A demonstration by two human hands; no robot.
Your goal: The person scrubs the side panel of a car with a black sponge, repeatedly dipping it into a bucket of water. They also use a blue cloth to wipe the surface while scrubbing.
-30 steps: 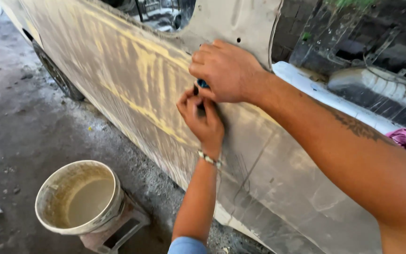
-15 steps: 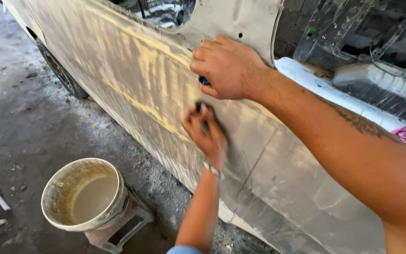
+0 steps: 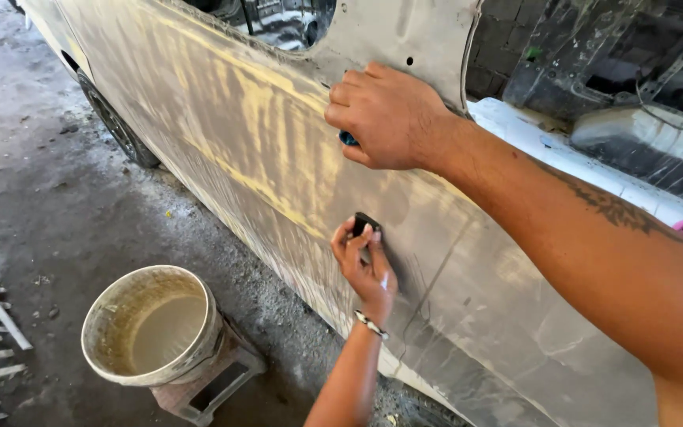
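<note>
Two hands worked on the sanded side panel (image 3: 223, 142) of a vehicle. The right hand (image 3: 389, 119) was closed into a loose fist, fingers (image 3: 349, 95) curled around a small blue object (image 3: 349, 140), of which only a tip showed under the knuckles. What the object was, I could not tell. The fist rested against the panel, probably to steady the arm while the other hand worked.

Below these fingers, the left hand (image 3: 365, 265) pressed a small black block (image 3: 366, 224) flat on the metal. The fingertips (image 3: 351, 236) were nearly closed on it, pinching it from both sides, with the thumb along one edge. It seemed to be held this way so that its face stayed flat on the surface. A beaded bracelet (image 3: 371, 324) sat on the wrist.

The panel looked dull grey-white, with yellowish filler streaks running to the left of both hands, and darker wet-looking marks to the right of the left fingers. A window opening (image 3: 270, 20) was above the right hand.

On the concrete floor (image 3: 25, 174), well below and left of the left hand, stood a dirty white bucket (image 3: 152, 328) with cloudy water, on a low stand (image 3: 211, 387). A tyre (image 3: 112, 122) showed far to the left, under the body.
</note>
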